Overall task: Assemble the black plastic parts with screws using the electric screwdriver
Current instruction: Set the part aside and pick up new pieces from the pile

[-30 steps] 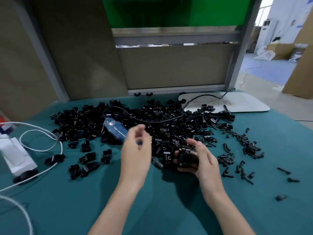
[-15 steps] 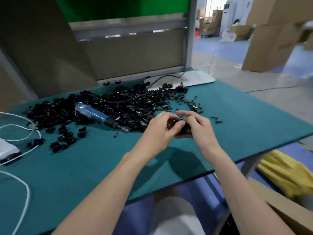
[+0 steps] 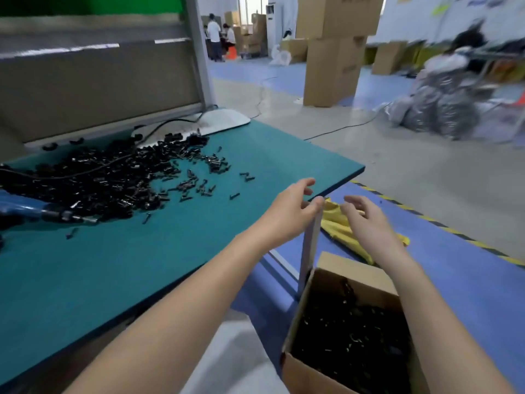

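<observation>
Many glossy black plastic parts heap on matte teal mat.

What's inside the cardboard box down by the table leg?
The cardboard box holds a heap of black plastic parts, some with shiny glints. The heap covers the box bottom, and the right forearm hides its right side.

Left hand and right hand hover, fingers relaxed, by the table corner.
</observation>
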A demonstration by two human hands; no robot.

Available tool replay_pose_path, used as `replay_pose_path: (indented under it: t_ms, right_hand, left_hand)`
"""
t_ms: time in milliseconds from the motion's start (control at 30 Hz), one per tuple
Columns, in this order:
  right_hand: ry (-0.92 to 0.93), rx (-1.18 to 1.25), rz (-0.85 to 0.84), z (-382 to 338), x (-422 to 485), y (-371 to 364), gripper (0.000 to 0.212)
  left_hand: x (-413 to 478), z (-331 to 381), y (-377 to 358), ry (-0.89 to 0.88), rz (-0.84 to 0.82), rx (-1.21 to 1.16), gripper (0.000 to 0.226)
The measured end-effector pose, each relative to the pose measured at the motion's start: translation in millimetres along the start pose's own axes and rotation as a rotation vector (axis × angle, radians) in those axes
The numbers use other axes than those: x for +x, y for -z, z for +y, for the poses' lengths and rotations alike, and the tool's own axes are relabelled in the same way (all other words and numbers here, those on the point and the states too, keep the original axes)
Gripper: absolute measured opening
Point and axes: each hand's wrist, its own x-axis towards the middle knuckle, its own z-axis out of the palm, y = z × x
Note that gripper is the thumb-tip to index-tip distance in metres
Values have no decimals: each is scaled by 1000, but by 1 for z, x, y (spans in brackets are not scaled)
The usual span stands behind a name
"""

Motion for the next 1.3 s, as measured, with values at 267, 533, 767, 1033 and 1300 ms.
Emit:
replay_pose_path:
  t_ms: [267,533,767,1033,1300]
  right_hand:
    - [276,-44,-144,-61,-8,-90,35]
    - [492,-364,-494,-112,-18,-237,45]
    - [548,-668,-510,-136,-2,-322,71]
    - [632,-647,-515,-148,40,-367,69]
    - [699,-480,-572,-159,73,-387,55]
  left_hand:
    - [-36,-80,100,130,329,68,38]
    - [-173,-183,193,417,538,734,52]
    - [-193,-219,230,591,514,770,87]
    - [-126,-254,261,411,386,929,90]
    - [-102,-271,265,285,428,854,77]
